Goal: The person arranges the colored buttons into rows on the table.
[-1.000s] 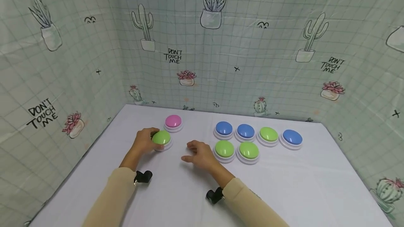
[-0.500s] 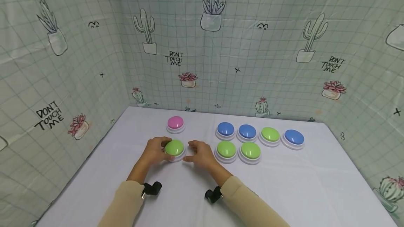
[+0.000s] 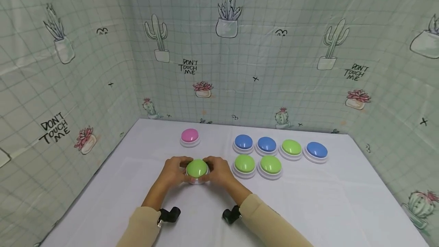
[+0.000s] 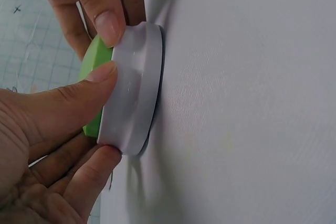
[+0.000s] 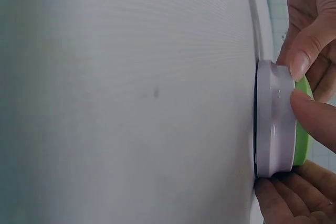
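A dome-shaped push button, green on a white round base, stands between my two hands on the white table. My left hand grips it from the left, and my right hand from the right. In the left wrist view the left thumb presses the rim of the white base, with fingers curling behind. The right wrist view has the right thumb on the same rim and fingers around the far side. The base sits at or very near the tabletop; any small gap cannot be told.
A pink button stands beyond the hands. To the right, a back row holds blue buttons and a green one; two green buttons sit in front. Patterned cloth walls the table's back and sides.
The left hand has brought the green button right and nearer the body, away from the pink one. My right hand, earlier apart from it, has taken hold of its right side.
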`<state>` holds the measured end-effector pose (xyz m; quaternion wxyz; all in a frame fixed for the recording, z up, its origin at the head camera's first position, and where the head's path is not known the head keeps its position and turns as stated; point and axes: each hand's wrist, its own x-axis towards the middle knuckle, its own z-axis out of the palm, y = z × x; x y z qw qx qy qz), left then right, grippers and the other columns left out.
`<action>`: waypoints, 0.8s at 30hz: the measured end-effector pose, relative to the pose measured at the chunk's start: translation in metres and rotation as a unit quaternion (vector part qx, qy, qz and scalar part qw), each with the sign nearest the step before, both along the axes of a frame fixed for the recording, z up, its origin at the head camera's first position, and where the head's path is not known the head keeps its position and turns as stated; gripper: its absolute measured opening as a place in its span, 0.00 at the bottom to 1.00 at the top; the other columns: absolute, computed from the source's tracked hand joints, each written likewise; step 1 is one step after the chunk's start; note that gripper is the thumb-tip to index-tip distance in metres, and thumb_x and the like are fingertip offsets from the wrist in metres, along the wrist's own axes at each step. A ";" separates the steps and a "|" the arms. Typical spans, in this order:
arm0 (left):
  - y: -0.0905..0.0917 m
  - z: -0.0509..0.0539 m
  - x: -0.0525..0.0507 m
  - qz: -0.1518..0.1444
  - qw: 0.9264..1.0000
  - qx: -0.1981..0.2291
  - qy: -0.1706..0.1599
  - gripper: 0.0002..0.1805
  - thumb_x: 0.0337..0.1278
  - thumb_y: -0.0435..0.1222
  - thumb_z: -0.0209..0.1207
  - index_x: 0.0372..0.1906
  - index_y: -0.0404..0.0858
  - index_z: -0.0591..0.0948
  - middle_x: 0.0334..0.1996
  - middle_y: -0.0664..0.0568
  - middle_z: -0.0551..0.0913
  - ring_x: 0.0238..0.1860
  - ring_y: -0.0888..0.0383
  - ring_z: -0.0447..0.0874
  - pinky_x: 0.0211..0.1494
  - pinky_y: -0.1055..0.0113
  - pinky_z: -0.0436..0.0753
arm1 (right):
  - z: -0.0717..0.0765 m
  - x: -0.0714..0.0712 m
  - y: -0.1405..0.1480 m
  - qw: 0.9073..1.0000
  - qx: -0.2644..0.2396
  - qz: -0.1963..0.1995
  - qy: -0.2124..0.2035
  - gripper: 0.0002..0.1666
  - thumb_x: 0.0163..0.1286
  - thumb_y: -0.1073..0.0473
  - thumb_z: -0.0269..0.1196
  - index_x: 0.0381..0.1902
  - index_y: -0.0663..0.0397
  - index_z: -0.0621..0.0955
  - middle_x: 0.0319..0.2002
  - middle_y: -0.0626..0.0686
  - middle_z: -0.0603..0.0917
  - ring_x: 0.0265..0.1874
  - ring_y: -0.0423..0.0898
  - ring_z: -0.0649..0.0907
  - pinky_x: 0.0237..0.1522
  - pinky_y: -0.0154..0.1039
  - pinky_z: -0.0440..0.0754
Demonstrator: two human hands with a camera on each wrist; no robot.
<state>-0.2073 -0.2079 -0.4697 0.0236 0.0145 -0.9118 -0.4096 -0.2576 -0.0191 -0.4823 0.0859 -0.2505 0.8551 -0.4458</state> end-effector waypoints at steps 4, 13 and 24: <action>0.006 -0.002 0.001 0.008 1.000 0.007 -0.002 0.37 0.37 0.29 0.84 0.60 0.30 0.84 0.53 0.39 0.88 0.59 0.40 0.83 0.68 0.39 0.78 | 0.000 0.002 0.009 1.000 -0.005 0.001 -0.005 0.37 0.52 0.66 0.83 0.60 0.69 0.82 0.57 0.64 0.87 0.58 0.60 0.86 0.65 0.55 0.81; 0.028 -0.006 0.006 0.043 0.999 0.011 0.027 0.33 0.35 0.28 0.84 0.54 0.26 0.85 0.49 0.37 0.89 0.56 0.39 0.85 0.65 0.41 0.80 | -0.003 0.009 0.021 0.999 -0.028 -0.022 0.000 0.37 0.50 0.70 0.82 0.59 0.70 0.82 0.56 0.66 0.87 0.57 0.61 0.86 0.64 0.56 0.82; 0.044 -0.005 0.008 0.011 0.998 0.047 0.050 0.34 0.38 0.23 0.81 0.58 0.27 0.83 0.53 0.37 0.86 0.56 0.38 0.85 0.60 0.50 0.87 | 0.001 0.022 0.036 0.996 -0.027 -0.076 0.045 0.38 0.47 0.68 0.84 0.57 0.71 0.82 0.54 0.65 0.88 0.56 0.61 0.86 0.63 0.58 0.82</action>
